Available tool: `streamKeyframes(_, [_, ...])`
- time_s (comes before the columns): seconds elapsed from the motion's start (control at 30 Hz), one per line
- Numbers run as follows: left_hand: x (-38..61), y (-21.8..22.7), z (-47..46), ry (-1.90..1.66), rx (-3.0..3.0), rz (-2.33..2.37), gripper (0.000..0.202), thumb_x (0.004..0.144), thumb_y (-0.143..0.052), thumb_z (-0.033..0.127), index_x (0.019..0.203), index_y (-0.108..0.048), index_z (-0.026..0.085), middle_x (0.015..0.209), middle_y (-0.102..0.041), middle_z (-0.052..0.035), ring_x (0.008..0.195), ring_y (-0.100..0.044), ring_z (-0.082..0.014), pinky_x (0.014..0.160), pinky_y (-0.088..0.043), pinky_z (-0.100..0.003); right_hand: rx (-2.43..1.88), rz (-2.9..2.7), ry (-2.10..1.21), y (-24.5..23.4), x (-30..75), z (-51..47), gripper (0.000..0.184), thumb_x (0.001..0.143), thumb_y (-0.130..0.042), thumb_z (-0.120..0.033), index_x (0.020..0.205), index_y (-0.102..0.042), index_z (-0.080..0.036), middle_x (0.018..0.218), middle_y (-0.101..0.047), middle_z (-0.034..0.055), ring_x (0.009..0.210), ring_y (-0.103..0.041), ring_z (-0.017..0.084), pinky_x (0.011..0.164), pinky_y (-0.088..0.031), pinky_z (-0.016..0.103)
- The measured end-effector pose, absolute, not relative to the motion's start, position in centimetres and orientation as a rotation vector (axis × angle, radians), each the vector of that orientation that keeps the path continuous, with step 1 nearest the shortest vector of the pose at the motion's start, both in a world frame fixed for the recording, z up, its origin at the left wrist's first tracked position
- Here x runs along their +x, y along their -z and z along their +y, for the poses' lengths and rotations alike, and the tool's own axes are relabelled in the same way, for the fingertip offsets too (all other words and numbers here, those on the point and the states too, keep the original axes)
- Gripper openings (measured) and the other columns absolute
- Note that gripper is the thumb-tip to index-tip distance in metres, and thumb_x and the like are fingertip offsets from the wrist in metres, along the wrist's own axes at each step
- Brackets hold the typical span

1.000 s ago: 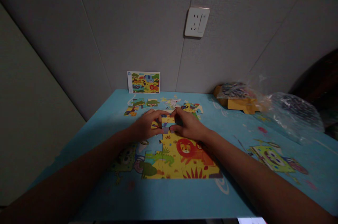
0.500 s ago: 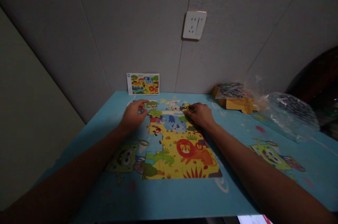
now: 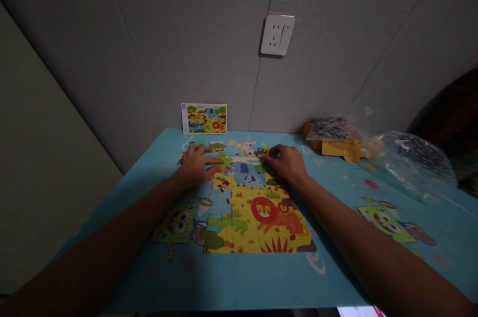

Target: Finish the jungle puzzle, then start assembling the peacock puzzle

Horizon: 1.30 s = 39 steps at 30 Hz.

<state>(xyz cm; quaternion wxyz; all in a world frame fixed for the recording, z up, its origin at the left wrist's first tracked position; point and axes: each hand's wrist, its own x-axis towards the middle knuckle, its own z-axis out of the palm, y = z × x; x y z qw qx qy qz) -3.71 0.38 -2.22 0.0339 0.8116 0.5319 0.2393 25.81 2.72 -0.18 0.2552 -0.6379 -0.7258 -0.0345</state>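
A partly joined jigsaw puzzle (image 3: 248,207) with a lion, elephants and a crocodile lies flat on the table; its left side has a gap. My left hand (image 3: 196,165) rests at the upper left of it, fingers stretched out, one fingertip beside a green puzzle piece (image 3: 224,159) at the corner. Loose pieces lie partly under and behind that hand, among them a piece with a green tree (image 3: 216,146). At the puzzle's upper right edge, my right hand (image 3: 288,161) has its thumb and fingers curled together; what is between them is hidden.
A picture card (image 3: 204,118) of the puzzle leans against the wall at the back. To the right sit a yellow box (image 3: 338,147) and a clear plastic bag (image 3: 414,162). A blue cartoon tablecloth (image 3: 239,287) covers the table. A wall socket (image 3: 278,35) is above.
My left hand has gone from a pinch to outstretched fingers and moved slightly nearer me. The green piece now sits against the puzzle's upper left corner. My right hand has hardly moved.
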Motion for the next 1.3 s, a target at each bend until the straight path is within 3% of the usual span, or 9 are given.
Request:
streamKeyframes(0.2, [-3.5, 1.6, 0.1, -0.715, 2.652, 1.531, 0.027, 0.082, -0.061, 0.025, 0.104, -0.074, 0.034, 0.132, -0.049, -0.0058, 0.121, -0.034, -0.0319, 0.102, -0.031, -0.056, -1.322, -1.943, -0.078, -0.5, 23.9, 1.2, 0.062, 0.074, -0.07, -0.05, 0.123, -0.058, -0.013, 0.103, -0.068, 0.0135, 0.09, -0.062, 0.026, 0.079, -0.046, 0.038])
streamKeyframes(0.43, [-3.5, 1.4, 0.1, -0.697, 2.475, 1.789, 0.038, 0.083, -0.061, 0.045, 0.114, -0.071, 0.025, 0.131, -0.051, -0.0134, 0.124, -0.031, -0.0402, 0.098, -0.03, -0.065, -1.086, -2.065, -0.192, -0.9, 22.0, -0.9, 0.058, 0.079, -0.068, -0.045, 0.128, -0.053, -0.019, 0.104, -0.067, 0.0094, 0.083, -0.059, 0.022, 0.078, -0.045, 0.036])
streamKeyframes(0.6, [-1.7, 0.7, -1.1, -0.984, 2.574, 1.098, 0.03, 0.093, -0.048, 0.039, 0.106, -0.068, 0.019, 0.112, -0.062, -0.0089, 0.116, -0.044, -0.0266, 0.107, -0.033, -0.048, -1.026, -2.093, -0.279, -0.8, 20.9, -1.8, 0.07, 0.078, -0.07, -0.045, 0.138, -0.046, -0.017, 0.109, -0.066, 0.0125, 0.085, -0.06, 0.022, 0.073, -0.045, 0.033])
streamKeyframes(0.67, [-0.8, 0.7, -1.9, -0.945, 2.524, 0.933, 0.031, 0.093, -0.047, 0.037, 0.11, -0.062, 0.016, 0.107, -0.061, -0.01, 0.11, -0.048, -0.024, 0.101, -0.04, -0.042, -0.987, -2.213, -0.328, -0.7, 20.4, -2.1, 0.058, 0.082, -0.066, -0.044, 0.133, -0.052, -0.02, 0.102, -0.069, 0.0098, 0.082, -0.061, 0.021, 0.071, -0.043, 0.031])
streamKeyframes(0.73, [-0.3, 0.9, -2.4, -0.857, 2.508, 0.838, 0.03, 0.09, -0.052, 0.036, 0.109, -0.061, 0.015, 0.104, -0.059, -0.0103, 0.105, -0.051, -0.0229, 0.094, -0.045, -0.038, -1.027, -2.294, -0.378, -0.7, 20.2, -2.4, 0.032, 0.09, -0.056, -0.042, 0.111, -0.067, -0.021, 0.084, -0.071, 0.0057, 0.071, -0.06, 0.018, 0.066, -0.041, 0.028])
streamKeyframes(0.87, [-0.3, 0.9, -2.4, -0.905, 2.469, 0.938, 0.017, 0.087, -0.054, 0.03, 0.093, -0.062, 0.016, 0.09, -0.059, -0.0068, 0.089, -0.055, -0.0198, 0.083, -0.047, -0.033, -1.207, -2.253, -0.356, -0.8, 20.1, -2.5, 0.042, 0.095, -0.044, -0.043, 0.068, -0.067, -0.019, 0.054, -0.06, 0.002, 0.049, -0.047, 0.013, 0.054, -0.03, 0.027])
streamKeyframes(1.0, [-0.8, 0.6, -1.8, -1.092, 2.389, 1.119, 0.017, 0.086, -0.056, 0.026, 0.098, -0.063, 0.017, 0.089, -0.062, -0.0052, 0.086, -0.057, -0.0193, 0.083, -0.045, -0.034, -1.201, -2.268, -0.358, -0.5, 20.3, -2.1, 0.037, 0.094, -0.044, -0.035, 0.067, -0.063, -0.018, 0.052, -0.054, -0.0003, 0.047, -0.038, 0.012, 0.051, -0.025, 0.026])
streamKeyframes(1.13, [-1.2, 0.7, -1.4, -0.988, 2.449, 1.159, 0.019, 0.085, -0.058, 0.026, 0.101, -0.065, 0.019, 0.089, -0.064, -0.0052, 0.088, -0.056, -0.0213, 0.083, -0.045, -0.035, -1.182, -2.349, -0.414, -0.1, 20.5, -1.8, 0.024, 0.088, -0.05, -0.028, 0.075, -0.066, -0.018, 0.057, -0.056, -0.001, 0.051, -0.041, 0.012, 0.053, -0.025, 0.024])
streamKeyframes(1.3, [-1.6, 0.8, -1.5, -0.876, 2.5, 1.131, 0.04, 0.08, -0.068, 0.028, 0.118, -0.06, 0.02, 0.099, -0.064, -0.0063, 0.098, -0.054, -0.0238, 0.089, -0.044, -0.038, -1.196, -2.4, -0.434, -0.2, 20.9, -1.5, 0.023, 0.087, -0.053, -0.03, 0.076, -0.07, -0.018, 0.055, -0.052, -0.0027, 0.051, -0.039, 0.011, 0.053, -0.024, 0.024])
